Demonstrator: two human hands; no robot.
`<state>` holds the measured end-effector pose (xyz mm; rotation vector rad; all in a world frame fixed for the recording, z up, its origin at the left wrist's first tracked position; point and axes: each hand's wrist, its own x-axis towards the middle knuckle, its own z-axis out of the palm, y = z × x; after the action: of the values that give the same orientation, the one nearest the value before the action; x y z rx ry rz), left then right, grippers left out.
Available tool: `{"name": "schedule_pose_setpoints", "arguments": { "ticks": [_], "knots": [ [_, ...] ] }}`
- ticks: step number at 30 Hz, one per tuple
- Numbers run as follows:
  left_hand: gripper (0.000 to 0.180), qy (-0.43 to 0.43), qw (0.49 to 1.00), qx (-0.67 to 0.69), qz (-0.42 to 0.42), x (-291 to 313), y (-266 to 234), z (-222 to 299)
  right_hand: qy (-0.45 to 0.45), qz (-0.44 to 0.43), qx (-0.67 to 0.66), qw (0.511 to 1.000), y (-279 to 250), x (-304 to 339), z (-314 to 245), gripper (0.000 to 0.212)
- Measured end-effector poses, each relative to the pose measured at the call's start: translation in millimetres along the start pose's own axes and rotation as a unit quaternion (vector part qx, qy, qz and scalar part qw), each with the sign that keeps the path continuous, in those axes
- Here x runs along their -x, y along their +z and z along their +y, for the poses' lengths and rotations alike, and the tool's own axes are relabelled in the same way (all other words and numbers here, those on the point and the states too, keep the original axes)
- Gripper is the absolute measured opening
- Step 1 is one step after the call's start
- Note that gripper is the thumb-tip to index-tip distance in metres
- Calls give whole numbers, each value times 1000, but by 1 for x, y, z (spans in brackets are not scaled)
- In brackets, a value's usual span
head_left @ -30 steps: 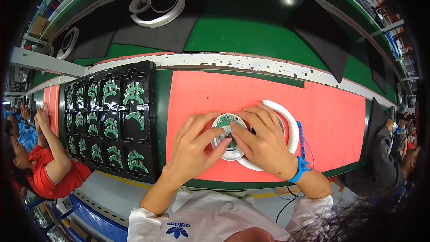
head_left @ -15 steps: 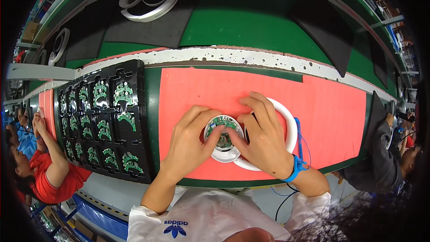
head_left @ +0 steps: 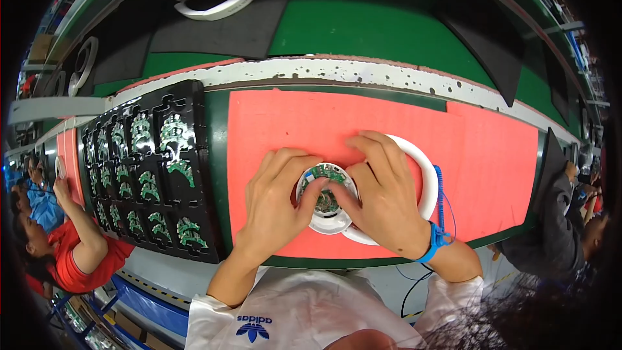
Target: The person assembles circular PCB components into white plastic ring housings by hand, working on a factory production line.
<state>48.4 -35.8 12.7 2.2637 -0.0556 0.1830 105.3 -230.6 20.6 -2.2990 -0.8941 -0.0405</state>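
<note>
A round white housing (head_left: 332, 225) with a green circuit board (head_left: 328, 203) inside sits at the middle of the salmon-coloured mat. It adjoins a large white ring (head_left: 427, 185), partly covered by my right hand. My left hand (head_left: 273, 202) is closed around the housing's left side, its thumb pressed on the board. From the other side my right hand (head_left: 387, 206) grips the housing, thumb also on the board and close to the left thumb; its other fingers arch over the ring. Most fingertips are hidden.
A black tray (head_left: 206, 181) of green circuit boards stands left of the mat (head_left: 492, 175). A blue wrist strap (head_left: 433, 244) with a coiled cord (head_left: 440, 198) circles my right wrist. Beyond a white ledge, another white ring device (head_left: 223, 10) rests on dark foam. Co-workers sit at both sides.
The view has shifted slightly. Both thumbs have moved a little on the board, and the housing has turned or tilted slightly. The hands keep their grip.
</note>
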Motion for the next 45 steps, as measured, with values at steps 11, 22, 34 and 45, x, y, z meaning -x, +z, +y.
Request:
{"name": "schedule_pose_setpoints", "arguments": {
  "ticks": [11, 22, 34, 45],
  "knots": [
    [37, -17, 998, 45, 51, 21, -3, 8, -121, -20, 43, 991, 3, 3, 0, 25],
    [34, 50, 970, -238, 16, 50, -6, 25, -126, -41, 47, 990, 0, -6, -6, 21],
    [37, 47, 967, -247, 28, 55, 2, 20, -174, -98, -23, 980, 2, -26, 5, 25],
    [38, 26, 974, -220, 43, 59, 7, 15, -246, -114, 55, 961, -3, -32, -3, 28]
  ]
}}
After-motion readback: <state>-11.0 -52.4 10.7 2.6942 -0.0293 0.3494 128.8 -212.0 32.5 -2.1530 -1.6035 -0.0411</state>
